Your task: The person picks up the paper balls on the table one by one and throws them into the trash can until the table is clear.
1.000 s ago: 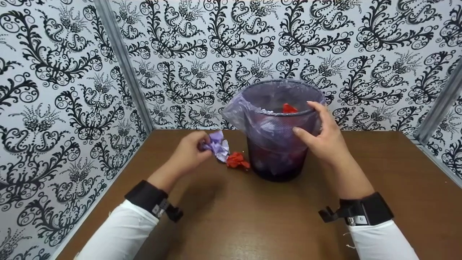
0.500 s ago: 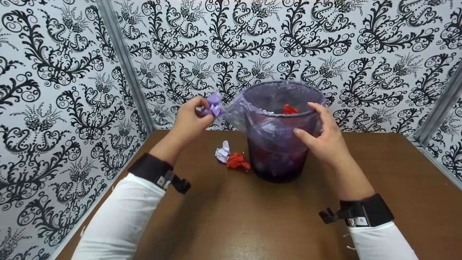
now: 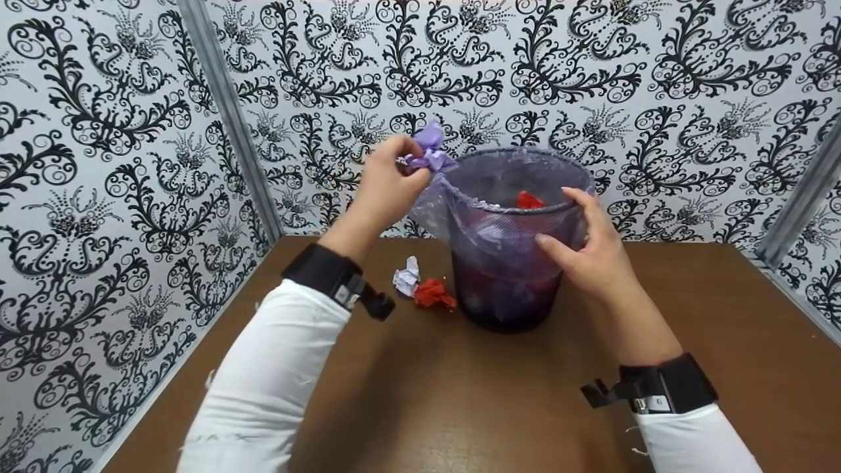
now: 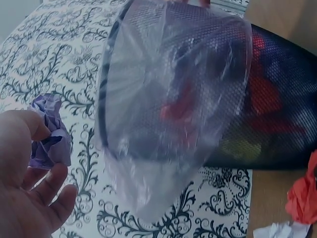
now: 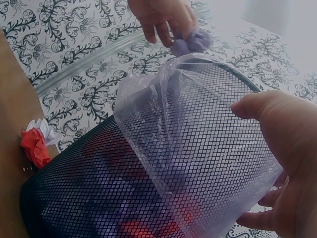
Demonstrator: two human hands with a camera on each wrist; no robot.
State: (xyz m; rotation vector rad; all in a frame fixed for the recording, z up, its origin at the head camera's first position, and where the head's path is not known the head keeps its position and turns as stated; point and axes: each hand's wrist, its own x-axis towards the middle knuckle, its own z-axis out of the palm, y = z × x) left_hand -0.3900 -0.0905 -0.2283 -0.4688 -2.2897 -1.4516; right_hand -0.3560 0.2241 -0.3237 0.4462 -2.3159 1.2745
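A crumpled purple paper ball (image 3: 430,150) is pinched between the thumb and fingers of my left hand (image 3: 391,180), up at the left rim of a mesh wastebasket (image 3: 506,263). A thin, see-through bag (image 4: 148,188) lines the basket and is folded over its rim, bulging out on the left side. My right hand (image 3: 594,253) holds the basket's right side near the rim, thumb on the front and fingers around the edge. Inside, a red paper piece (image 3: 529,200) shows below the rim. Through the mesh, more red and purple crumpled paper (image 5: 114,193) shows in the right wrist view.
Left of the basket, a crumpled white paper ball (image 3: 407,276) and a red one (image 3: 433,293) lie side by side on the brown table (image 3: 460,394). Patterned panels (image 3: 328,98) stand behind and to the left of the table.
My left hand has picked up the purple paper ball from beside the white one and carried it up and right to the basket's rim. The right hand and basket have stayed put.
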